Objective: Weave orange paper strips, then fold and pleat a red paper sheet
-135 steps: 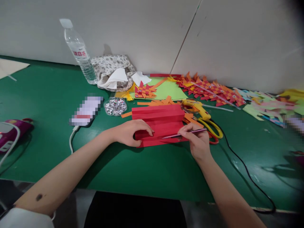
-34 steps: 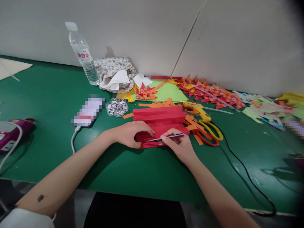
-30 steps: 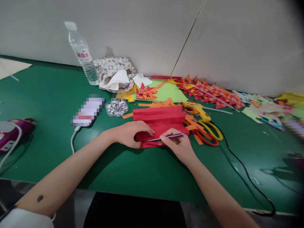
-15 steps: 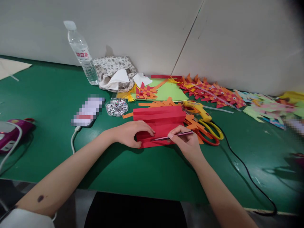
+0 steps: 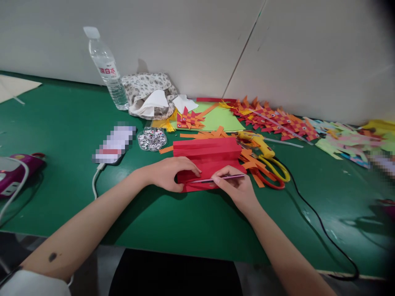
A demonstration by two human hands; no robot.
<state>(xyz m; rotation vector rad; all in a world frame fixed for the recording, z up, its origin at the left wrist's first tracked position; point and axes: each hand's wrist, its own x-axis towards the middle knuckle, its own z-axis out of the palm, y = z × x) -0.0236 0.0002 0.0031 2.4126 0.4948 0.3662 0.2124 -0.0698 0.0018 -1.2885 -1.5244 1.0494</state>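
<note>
Across the left end of a folded red paper sheet [image 5: 210,154] lies my left hand [image 5: 168,174], its thumb spread from the fingers and the fingertips pressing on the sheet. My right hand [image 5: 233,185] pinches a thin pinkish stick-like tool [image 5: 230,177] whose exact kind I cannot make out. The tool lies nearly flat over the lower part of the paper, its tip pointing left between the hands. Horizontal creases run across the sheet. Loose orange paper strips [image 5: 254,168] stick out from behind its upper and right edges.
Scissors [image 5: 274,170] with yellow and red handles and a yellow glue gun [image 5: 257,144] lie right of the paper. Googly eyes fill a clear tray [image 5: 152,139]. Behind are woven paper fish [image 5: 274,119], a water bottle [image 5: 106,68] and a tissue pouch [image 5: 148,88]. A phone [image 5: 114,144] lies left.
My right hand has slid a little left and down, bringing the thin tool's tip further left along the red paper. My left hand stays in place.
</note>
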